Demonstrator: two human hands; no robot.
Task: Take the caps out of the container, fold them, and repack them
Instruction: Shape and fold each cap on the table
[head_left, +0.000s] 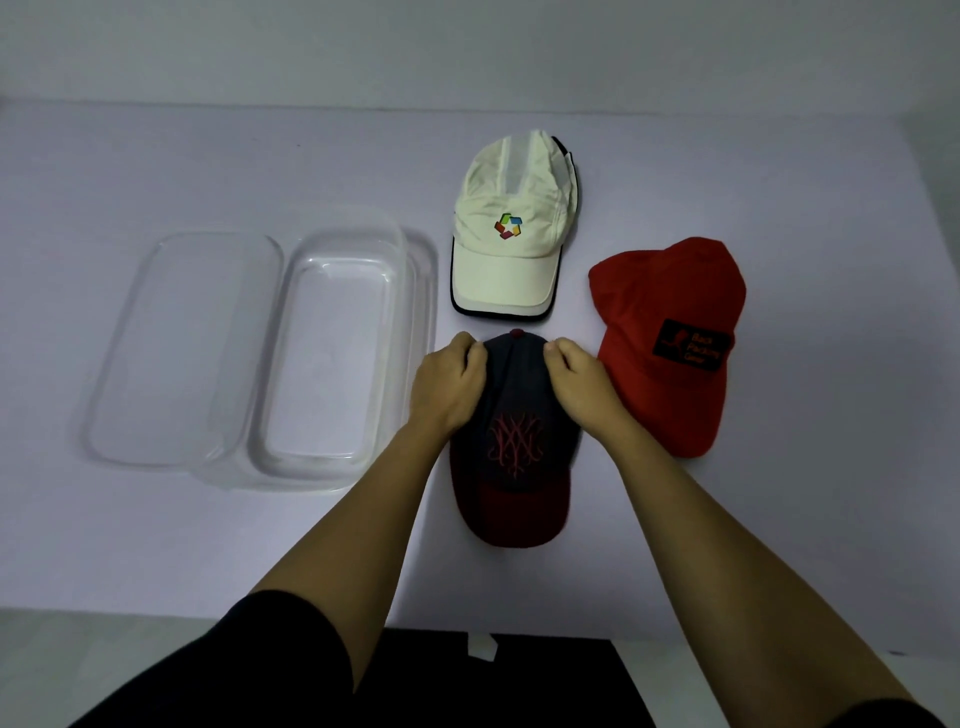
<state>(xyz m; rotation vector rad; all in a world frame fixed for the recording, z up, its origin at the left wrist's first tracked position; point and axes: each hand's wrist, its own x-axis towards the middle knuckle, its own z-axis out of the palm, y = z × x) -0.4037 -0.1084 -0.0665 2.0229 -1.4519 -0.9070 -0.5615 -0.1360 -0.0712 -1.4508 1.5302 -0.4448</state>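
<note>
Both hands were on the navy cap, which lay flat on the table with its maroon brim toward the person. The left hand had its fingers curled, pinching the far edge of the crown, and the right hand gripped the same edge on the other side. The white cap lay just beyond and the red cap just to the right. The clear container sat to the left with its lid beside it.

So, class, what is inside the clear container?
Nothing: the container shows only its bare clear bottom. The white cap, red cap and dark cap lie outside it. Clear walls hide nothing.
</note>
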